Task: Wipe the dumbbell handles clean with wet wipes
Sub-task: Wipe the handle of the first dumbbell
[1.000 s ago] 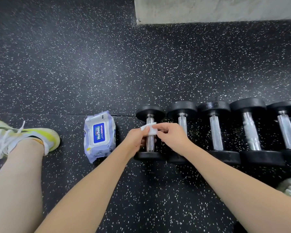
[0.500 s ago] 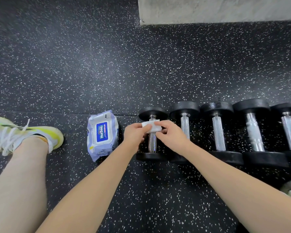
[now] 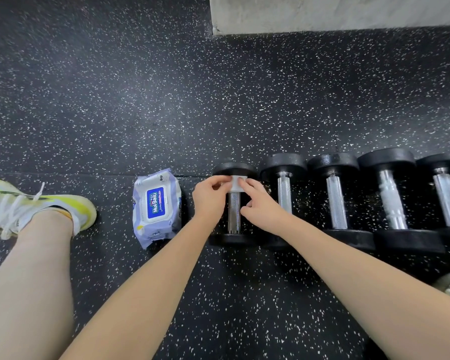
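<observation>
Beside wipes pack, both hands, left and right, pinch wipe on dumbbell handle.

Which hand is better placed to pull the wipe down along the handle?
Probably the right hand: its fingers lie over the wipe and its palm sits beside the handle. The left hand only pinches the wipe's left edge.

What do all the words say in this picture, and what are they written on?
"HuiBaiLi": big white letters on the blue label of the wet wipes pack.
A smaller pink line beside it on the same label: too small to read.
Small print near the pack's lower edge: too blurred to read.
The dumbbells show no readable numbers.
</observation>
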`<state>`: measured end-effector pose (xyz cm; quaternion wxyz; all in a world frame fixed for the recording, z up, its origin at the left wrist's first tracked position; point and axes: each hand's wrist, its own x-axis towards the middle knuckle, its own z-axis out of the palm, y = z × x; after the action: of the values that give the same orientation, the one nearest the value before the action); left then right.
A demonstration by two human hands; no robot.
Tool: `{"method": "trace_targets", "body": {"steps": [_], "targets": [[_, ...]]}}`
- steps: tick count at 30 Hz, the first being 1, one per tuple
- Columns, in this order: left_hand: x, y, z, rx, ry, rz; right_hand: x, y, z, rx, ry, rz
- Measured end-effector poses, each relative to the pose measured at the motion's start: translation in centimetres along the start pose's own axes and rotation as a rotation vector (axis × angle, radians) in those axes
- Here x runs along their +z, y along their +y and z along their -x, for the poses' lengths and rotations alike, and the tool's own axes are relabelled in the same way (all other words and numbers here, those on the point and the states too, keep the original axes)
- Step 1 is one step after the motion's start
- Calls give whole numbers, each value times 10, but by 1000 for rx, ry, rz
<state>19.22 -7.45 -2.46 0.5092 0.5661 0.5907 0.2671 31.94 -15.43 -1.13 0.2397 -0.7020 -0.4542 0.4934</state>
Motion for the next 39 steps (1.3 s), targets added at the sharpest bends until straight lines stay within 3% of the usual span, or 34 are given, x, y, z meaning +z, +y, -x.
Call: {"method": "trace_targets", "body": {"steps": [10, 17, 26, 34, 39], "targets": [[-18, -3, -1, -57, -159, -72, -3, 0, 3, -20, 197, 26], [-28, -7, 4, -124, -267, -52, -6, -3, 7, 21, 240, 62], [-11, -8, 6, -51, -71, -80, -3, 0, 4, -19, 183, -6], [2, 7, -4, -18, -3, -169, -1, 1, -2, 3, 59, 4], [0, 5, -6, -12, -30, -194, -4, 1, 0, -5, 129, 16]]}}
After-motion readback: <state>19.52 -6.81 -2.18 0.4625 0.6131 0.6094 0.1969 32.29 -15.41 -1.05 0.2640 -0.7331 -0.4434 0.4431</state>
